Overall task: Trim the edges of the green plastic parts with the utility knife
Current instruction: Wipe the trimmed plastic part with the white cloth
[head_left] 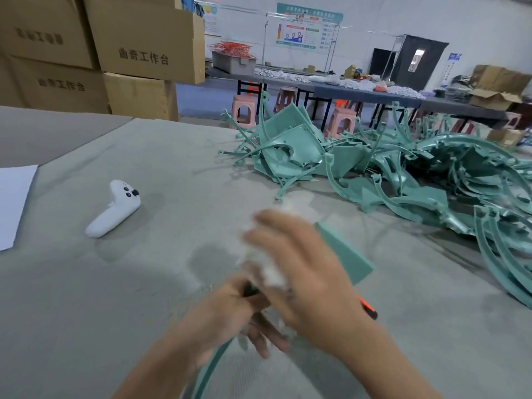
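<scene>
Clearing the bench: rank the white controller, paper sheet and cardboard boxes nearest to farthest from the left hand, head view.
1. White controller, on the table, up-left of the left hand gripping a green part.
2. Paper sheet, at the frame's left edge.
3. Cardboard boxes, stacked behind the table.

Table cover (161,156): grey cloth, matt, woven.
Green plastic parts (403,174), right: smooth plastic, partly glossy.
Controller (115,210), left: white plastic, smooth, faint sheen.
Boxes (144,44), upper left: brown cardboard, matt.
Sheet (11,203), left edge: white paper.
</scene>
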